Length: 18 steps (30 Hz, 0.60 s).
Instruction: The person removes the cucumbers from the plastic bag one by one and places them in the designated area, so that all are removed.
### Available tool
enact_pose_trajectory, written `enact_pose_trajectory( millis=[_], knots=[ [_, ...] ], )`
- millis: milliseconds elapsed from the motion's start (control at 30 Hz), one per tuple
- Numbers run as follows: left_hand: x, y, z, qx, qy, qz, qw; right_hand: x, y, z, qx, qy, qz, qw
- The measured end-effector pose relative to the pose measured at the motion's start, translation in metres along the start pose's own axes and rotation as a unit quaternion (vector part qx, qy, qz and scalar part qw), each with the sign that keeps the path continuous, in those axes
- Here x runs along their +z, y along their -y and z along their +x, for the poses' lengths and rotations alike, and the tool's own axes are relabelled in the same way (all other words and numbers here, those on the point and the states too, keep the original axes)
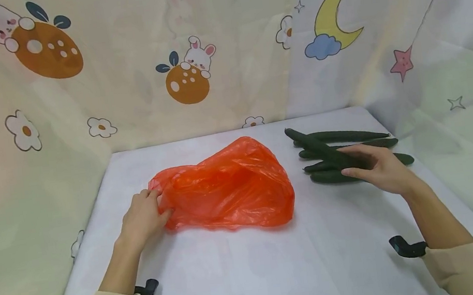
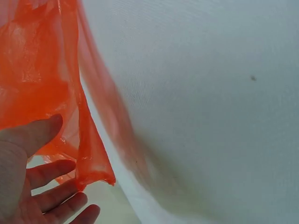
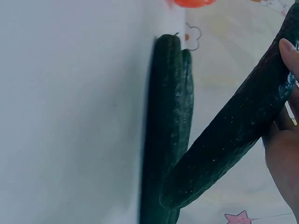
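Note:
An orange-red plastic bag [image 1: 224, 192] lies crumpled on the white table, its mouth partly spread. My left hand [image 1: 143, 216] is at the bag's left edge. In the left wrist view, that hand's [image 2: 42, 172] thumb and fingers are spread apart, with the thin plastic beside the fingertips. On the right, my right hand [image 1: 374, 166] grips a dark green cucumber [image 1: 315, 146], held slantwise over several other cucumbers [image 1: 344, 135]. The right wrist view has the held cucumber [image 3: 229, 140] tilted, with thumb and fingers around it and another cucumber [image 3: 161, 116] behind.
A white cloth covers the table [image 1: 251, 272]. Behind and at both sides hangs a patterned curtain [image 1: 123, 73] with rabbits, flowers and stars. Each wrist wears a black strap mount [image 1: 407, 247].

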<state>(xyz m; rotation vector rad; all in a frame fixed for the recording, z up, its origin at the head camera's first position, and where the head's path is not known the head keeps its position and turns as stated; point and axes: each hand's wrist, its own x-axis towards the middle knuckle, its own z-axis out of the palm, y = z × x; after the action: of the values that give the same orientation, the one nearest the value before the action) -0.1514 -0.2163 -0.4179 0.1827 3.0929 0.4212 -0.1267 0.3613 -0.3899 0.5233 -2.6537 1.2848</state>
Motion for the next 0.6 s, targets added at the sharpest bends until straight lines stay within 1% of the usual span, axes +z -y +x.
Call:
enact_pose_trajectory(
  millis=[67,133,300,400,600],
  knots=[
    [0.000,0.000,0.000,0.002,-0.012,-0.003,0.9999,0.001,-0.005,-0.002,0.012,0.009,-0.015,0.9998],
    [0.000,0.001,0.000,0.000,-0.016,-0.005,0.9999,0.002,-0.010,-0.004,0.021,0.018,-0.040,0.9988],
    [0.005,0.008,0.001,-0.014,-0.005,-0.009,0.9999,-0.001,-0.017,-0.011,0.033,0.034,-0.096,0.9943],
    [0.008,0.013,-0.001,-0.018,0.002,-0.010,0.9998,-0.003,-0.024,-0.015,0.040,0.042,-0.110,0.9922],
    [0.007,0.023,-0.007,-0.026,0.002,-0.031,0.9992,-0.004,-0.040,-0.020,0.006,0.070,-0.145,0.9870]
  ],
)
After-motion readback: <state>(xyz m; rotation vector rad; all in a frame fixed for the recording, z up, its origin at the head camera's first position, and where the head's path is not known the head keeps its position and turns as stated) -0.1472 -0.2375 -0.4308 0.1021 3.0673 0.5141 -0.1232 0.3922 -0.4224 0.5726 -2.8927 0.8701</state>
